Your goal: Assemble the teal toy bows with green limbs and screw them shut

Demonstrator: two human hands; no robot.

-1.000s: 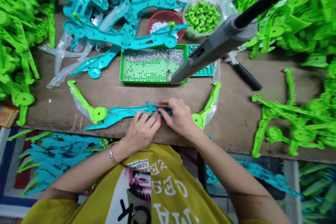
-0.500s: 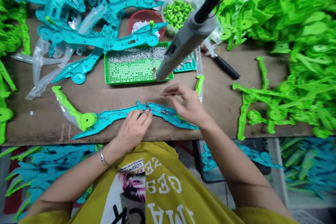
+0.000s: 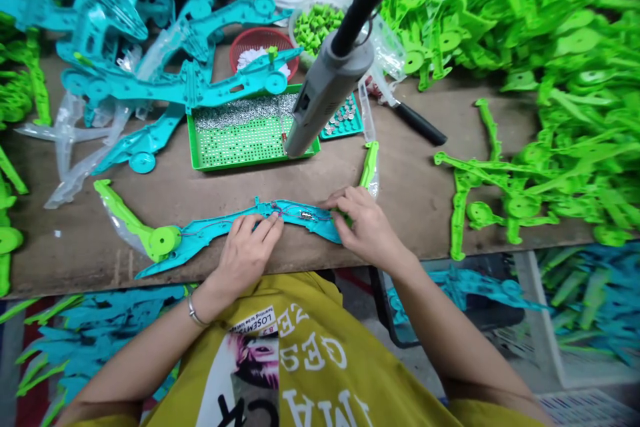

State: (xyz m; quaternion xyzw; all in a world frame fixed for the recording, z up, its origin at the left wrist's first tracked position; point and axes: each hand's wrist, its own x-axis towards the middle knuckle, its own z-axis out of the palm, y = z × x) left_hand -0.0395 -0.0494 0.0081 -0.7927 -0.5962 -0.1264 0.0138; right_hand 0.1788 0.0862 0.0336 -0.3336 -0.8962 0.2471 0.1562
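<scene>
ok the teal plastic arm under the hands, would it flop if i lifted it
The teal arm looks like thin molded plastic, so it's probably light for its size and fairly stiff, perhaps slightly springy. The lime piece at its end seems joined on and might swing a little. The thin wire running along it, near the left hand, could snag.

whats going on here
A person at a wooden bench has both bare hands on a long teal plastic part, with a thin wire and a small metal piece along it. The left hand presses near its middle; the right hand holds further along. A grey tool hangs above a green tray, among heaps of lime-green parts.
</scene>
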